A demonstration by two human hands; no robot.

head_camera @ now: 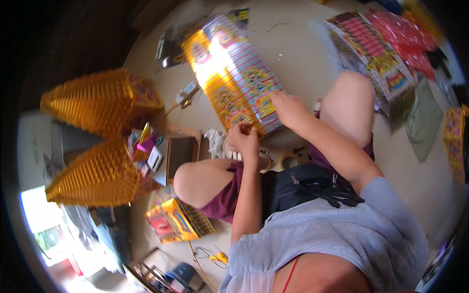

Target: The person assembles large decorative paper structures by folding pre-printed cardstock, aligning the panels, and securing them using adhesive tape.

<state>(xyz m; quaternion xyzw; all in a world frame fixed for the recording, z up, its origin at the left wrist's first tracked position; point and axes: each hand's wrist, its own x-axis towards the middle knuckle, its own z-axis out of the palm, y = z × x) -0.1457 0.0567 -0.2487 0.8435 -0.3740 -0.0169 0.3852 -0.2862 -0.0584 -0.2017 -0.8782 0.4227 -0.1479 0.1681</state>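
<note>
A glossy printed foil sheet (234, 82), yellow on one half and silver on the other, lies before me. Thin red lines cross it, between printed figures and flower-like patterns, and strong glare hides part of its surface. At the near left corner, the curled fingers of my left hand (244, 141) grip its edge. My right hand (289, 109) holds the right edge, farther up; its fingertips are blurred. Both forearms reach out over my lap, between my bent knees.
Two gold, tapered paper structures (95, 102) stand at left, near a small box (179, 155) bearing tools. A roll of tape (288, 161) and crumpled white material (215, 142) lie close to my feet. A power strip (187, 92) is left of the sheet. Printed sheets (381, 55) and red plastic wrap (406, 33) lie at right.
</note>
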